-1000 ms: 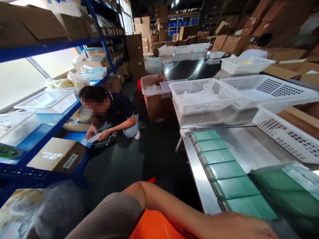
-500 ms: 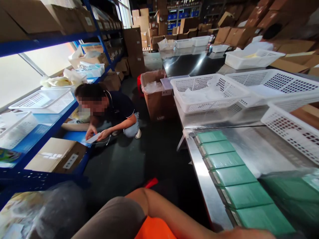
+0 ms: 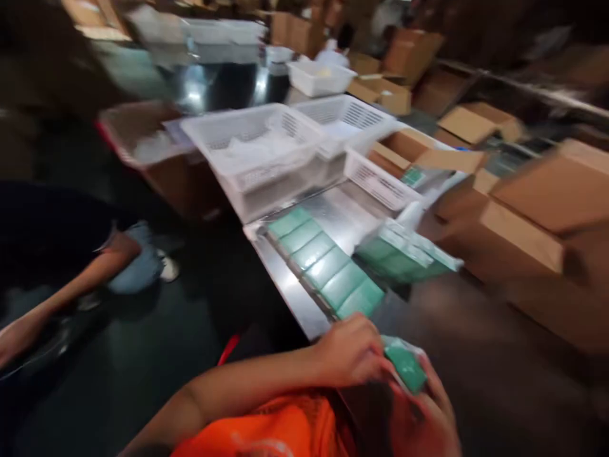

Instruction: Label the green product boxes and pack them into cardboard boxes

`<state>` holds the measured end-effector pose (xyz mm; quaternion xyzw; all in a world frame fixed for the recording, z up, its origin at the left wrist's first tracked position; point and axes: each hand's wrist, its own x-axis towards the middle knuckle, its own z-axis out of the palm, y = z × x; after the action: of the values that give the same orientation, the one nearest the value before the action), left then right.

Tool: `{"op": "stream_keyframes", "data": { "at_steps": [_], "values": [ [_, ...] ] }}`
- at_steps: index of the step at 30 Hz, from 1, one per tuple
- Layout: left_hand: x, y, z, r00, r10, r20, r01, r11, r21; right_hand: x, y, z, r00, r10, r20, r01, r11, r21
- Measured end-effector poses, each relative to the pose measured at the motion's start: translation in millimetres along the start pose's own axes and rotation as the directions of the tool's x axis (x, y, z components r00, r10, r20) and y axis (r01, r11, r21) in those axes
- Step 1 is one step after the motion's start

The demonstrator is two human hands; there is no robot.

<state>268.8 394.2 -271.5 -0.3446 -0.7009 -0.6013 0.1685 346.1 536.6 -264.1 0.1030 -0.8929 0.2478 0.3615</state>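
Note:
A small green box [image 3: 406, 366], with what looks like clear wrap at its edge, is between my two hands near the bottom of the view. My right hand [image 3: 423, 419] is closed round it from the right and below. At its left edge my left hand [image 3: 352, 352] grips with curled fingers; motion blur hides the exact hold. Just beyond my left hand, a row of green boxes [image 3: 326, 260] lies along the left edge of the metal table [image 3: 290, 295]. More green boxes [image 3: 399, 254] stand bundled in clear plastic to the right of the row.
White perforated baskets [image 3: 266, 168] stand farther up the table. An open carton [image 3: 404, 149] sits in one basket on the right. Brown cartons [image 3: 523, 235] crowd the right side. On the left a person [image 3: 109, 260] crouches on the floor beside a lined carton [image 3: 176, 181].
My view has swung to the right. Both my hands have come into view with a green box between them; before, only a blurred part of one hand showed at the bottom edge.

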Motion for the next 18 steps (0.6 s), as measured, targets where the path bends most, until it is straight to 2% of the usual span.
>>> {"op": "stream_keyframes", "data": {
  "at_steps": [1, 3, 4, 6, 8, 10, 11, 12, 13, 16, 18],
  "values": [
    [-1, 2, -2.3, 0.998, -0.035, -0.056, 0.030, 0.997, -0.072, -6, 1, -5, 1.000, 0.000, -0.021, -0.001, 0.999, -0.048],
    [-2, 3, -7.3, 0.993, -0.109, -0.041, 0.100, 0.979, -0.175, -13, -1, -8, 0.999, -0.019, -0.045, 0.016, 0.998, -0.065],
    [-2, 4, -9.4, 0.989, -0.150, -0.003, 0.146, 0.966, -0.213, -14, -2, -8, 0.997, -0.026, -0.068, 0.022, 0.999, -0.048],
    [-2, 7, -12.8, 0.963, -0.250, 0.097, 0.268, 0.917, -0.295, -15, -6, -8, 0.998, 0.036, -0.055, -0.036, 0.999, 0.001],
    [-2, 11, -15.6, 0.896, -0.376, 0.234, 0.441, 0.814, -0.379, -14, -13, -11, 0.982, 0.189, 0.012, -0.189, 0.973, 0.131],
    [0, 15, -18.3, 0.801, -0.487, 0.348, 0.598, 0.684, -0.418, -13, -19, -15, 0.934, 0.346, 0.094, -0.358, 0.891, 0.277],
    [2, 16, -19.5, 0.767, -0.519, 0.376, 0.641, 0.648, -0.411, -13, -21, -16, 0.910, 0.396, 0.123, -0.414, 0.854, 0.315],
    [4, 16, -20.6, 0.757, -0.526, 0.388, 0.651, 0.651, -0.390, -12, -22, -18, 0.894, 0.423, 0.146, -0.447, 0.830, 0.334],
    [6, 15, -21.6, 0.770, -0.507, 0.388, 0.633, 0.686, -0.358, -11, -22, -18, 0.887, 0.431, 0.164, -0.461, 0.818, 0.343],
    [11, 7, -23.8, 0.845, -0.332, 0.419, 0.456, 0.856, -0.243, -12, -13, -17, 0.875, 0.411, 0.255, -0.480, 0.805, 0.349],
    [11, 2, -24.2, 0.851, -0.253, 0.461, 0.337, 0.935, -0.108, -16, -5, -18, 0.829, 0.416, 0.373, -0.536, 0.782, 0.318]
  ]
}}
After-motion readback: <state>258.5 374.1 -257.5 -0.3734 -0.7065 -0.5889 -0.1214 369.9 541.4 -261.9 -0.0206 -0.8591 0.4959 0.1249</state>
